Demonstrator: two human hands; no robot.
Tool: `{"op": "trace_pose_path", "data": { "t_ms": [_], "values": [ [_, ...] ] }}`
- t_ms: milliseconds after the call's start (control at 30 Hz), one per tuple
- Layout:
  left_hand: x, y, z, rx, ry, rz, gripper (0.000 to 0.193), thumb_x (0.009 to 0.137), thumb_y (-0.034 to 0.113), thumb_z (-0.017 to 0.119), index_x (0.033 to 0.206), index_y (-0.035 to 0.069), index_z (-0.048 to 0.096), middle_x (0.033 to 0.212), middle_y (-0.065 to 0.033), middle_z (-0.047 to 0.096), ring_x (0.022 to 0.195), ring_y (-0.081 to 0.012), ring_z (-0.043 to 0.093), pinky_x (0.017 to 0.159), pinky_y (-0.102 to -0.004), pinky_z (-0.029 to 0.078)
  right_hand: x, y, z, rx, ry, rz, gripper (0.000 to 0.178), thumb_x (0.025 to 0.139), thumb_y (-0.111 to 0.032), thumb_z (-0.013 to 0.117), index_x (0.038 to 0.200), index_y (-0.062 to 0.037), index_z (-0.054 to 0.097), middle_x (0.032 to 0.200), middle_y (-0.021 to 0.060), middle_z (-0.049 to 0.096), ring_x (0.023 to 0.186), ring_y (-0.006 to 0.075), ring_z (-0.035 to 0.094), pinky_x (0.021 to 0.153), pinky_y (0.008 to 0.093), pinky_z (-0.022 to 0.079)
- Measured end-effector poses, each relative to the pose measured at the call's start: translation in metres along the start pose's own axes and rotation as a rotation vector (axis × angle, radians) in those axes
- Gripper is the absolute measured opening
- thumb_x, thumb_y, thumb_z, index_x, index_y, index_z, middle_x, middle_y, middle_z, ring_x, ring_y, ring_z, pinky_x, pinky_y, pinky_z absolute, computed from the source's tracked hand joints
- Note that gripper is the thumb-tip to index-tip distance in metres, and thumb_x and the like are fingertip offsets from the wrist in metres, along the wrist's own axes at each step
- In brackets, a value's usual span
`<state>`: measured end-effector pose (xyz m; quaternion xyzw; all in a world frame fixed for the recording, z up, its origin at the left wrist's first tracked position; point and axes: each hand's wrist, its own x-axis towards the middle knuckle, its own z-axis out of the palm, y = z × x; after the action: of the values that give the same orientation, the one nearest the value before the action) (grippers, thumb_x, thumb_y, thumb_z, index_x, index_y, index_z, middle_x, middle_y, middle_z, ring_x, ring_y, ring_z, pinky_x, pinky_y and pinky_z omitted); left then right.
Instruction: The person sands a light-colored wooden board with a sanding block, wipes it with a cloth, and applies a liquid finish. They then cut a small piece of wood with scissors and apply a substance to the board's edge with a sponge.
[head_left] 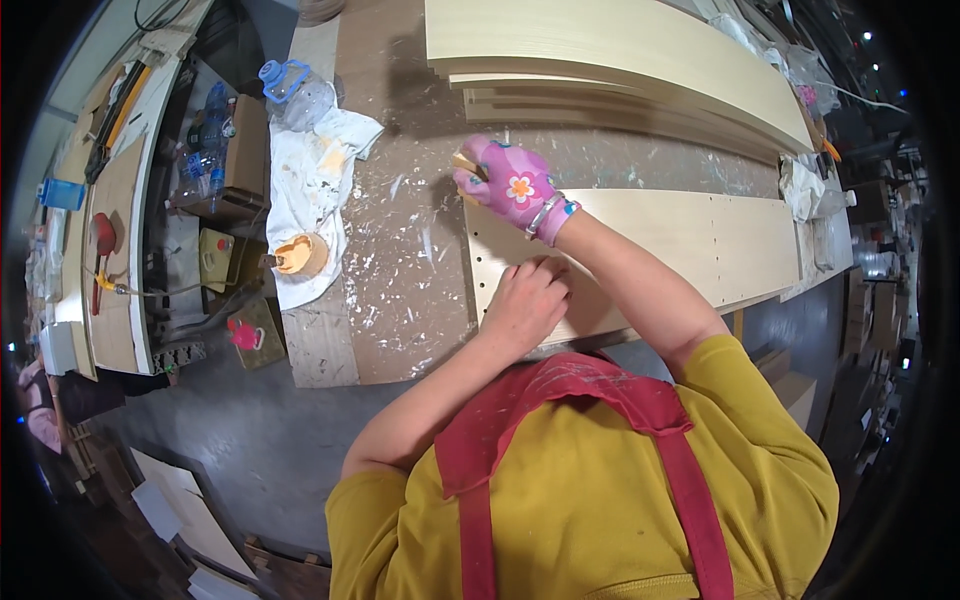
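Note:
A pale wooden board (640, 250) lies across the near part of the workbench, with small dark holes along its left end. My left hand (525, 305) is bare and rests on this board near that end. Its fingers are curled in, and anything beneath them is hidden. Above the board's upper left corner is my right hand (512, 185), in a pink flowered glove with a bracelet at the wrist. Its fingers close on a small beige piece (464, 162), mostly covered by the glove; its exact kind cannot be made out.
Several pale boards (620, 60) are stacked at the bench's back. On the paint-spotted bench (400, 250), a white cloth (320, 170) carries a round tub (302, 256) of orange-beige paste and a clear bottle (298, 95). Plastic-wrapped items (815, 190) lie at right; a side table (120, 230) stands left.

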<state>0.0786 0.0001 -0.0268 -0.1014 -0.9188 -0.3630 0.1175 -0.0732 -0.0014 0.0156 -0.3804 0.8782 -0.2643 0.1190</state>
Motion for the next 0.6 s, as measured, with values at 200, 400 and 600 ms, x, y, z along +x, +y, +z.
{"op": "trace_pose_path", "data": {
  "t_ms": [200, 400, 600],
  "values": [
    [0.002, 0.000, 0.000, -0.003, -0.013, -0.004, 0.022, 0.080, 0.016, 0.061, 0.100, 0.008, 0.062, 0.111, -0.0070, 0.055, 0.105, -0.0266, 0.051, 0.088, -0.0393, 0.040, -0.002, 0.007, -0.004, -0.045, 0.031, -0.029, 0.030, 0.086, -0.035, 0.056, 0.100, -0.0085, 0.054, 0.086, 0.0175, 0.066, 0.078, 0.0366, 0.064, 0.067, 0.0438, 0.049],
    [0.001, 0.000, 0.000, 0.001, -0.067, -0.028, 0.023, 0.078, 0.015, 0.062, 0.100, 0.007, 0.062, 0.113, -0.0067, 0.056, 0.105, -0.0266, 0.051, 0.088, -0.0402, 0.041, -0.015, 0.030, -0.019, -0.082, 0.070, -0.009, 0.025, 0.086, -0.031, 0.058, 0.097, -0.0085, 0.054, 0.077, 0.0165, 0.065, 0.070, 0.0372, 0.063, 0.061, 0.0441, 0.049],
    [0.002, 0.000, 0.002, 0.022, -0.074, -0.037, 0.020, 0.078, 0.012, 0.063, 0.098, 0.007, 0.063, 0.112, -0.0065, 0.057, 0.105, -0.0285, 0.052, 0.089, -0.0410, 0.041, -0.015, 0.023, -0.018, -0.092, 0.067, 0.042, 0.027, 0.086, -0.031, 0.059, 0.098, -0.0068, 0.054, 0.079, 0.0185, 0.065, 0.073, 0.0380, 0.064, 0.063, 0.0454, 0.050]
  ]
}}
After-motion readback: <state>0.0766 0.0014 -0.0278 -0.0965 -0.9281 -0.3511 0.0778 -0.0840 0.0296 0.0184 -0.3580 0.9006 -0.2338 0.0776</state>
